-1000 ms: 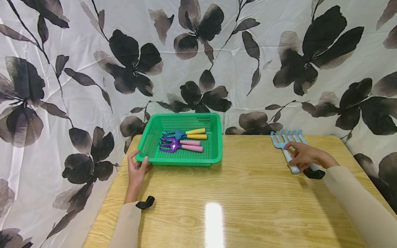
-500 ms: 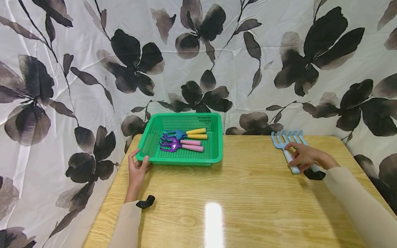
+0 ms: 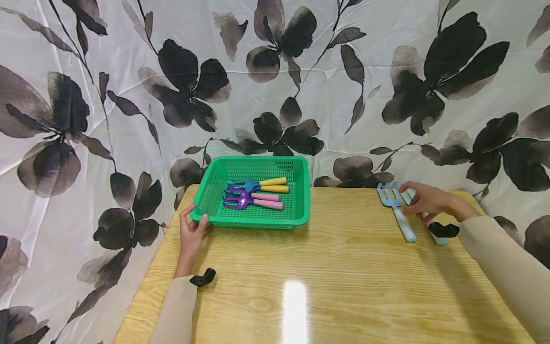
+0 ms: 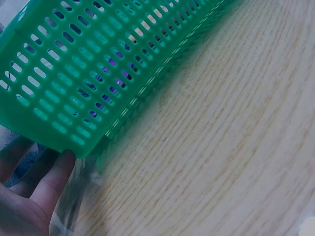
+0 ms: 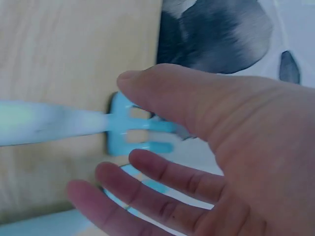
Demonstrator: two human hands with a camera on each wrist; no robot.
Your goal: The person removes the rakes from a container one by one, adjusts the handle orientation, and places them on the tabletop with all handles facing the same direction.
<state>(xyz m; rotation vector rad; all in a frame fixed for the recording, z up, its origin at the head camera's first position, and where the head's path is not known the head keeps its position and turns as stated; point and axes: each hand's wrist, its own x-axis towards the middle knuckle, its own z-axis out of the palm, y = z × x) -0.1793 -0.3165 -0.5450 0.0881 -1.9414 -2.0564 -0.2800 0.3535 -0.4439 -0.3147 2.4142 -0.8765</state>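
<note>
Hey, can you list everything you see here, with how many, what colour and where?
Basket: 1, green, left of centre on the table
Hand forks with yellow handles: 2, blue, inside basket
Hand forks with pink handles: 2, purple, inside basket
Light-blue hand forks: 2, light blue, table's far right
Table: 1, light wood, under everything
Floral cloth: 1, white, grey and black, behind table
Wrist devices: 2, black, one per wrist
Sleeves: 2, beige, both arms
Left hand: 1, bare, around basket's near left corner
Right hand: 1, bare, over light-blue forks

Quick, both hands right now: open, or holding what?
Left hand: holding the green perforated plastic basket by its corner.
Right hand: open, at two light-blue pronged forks.
</note>
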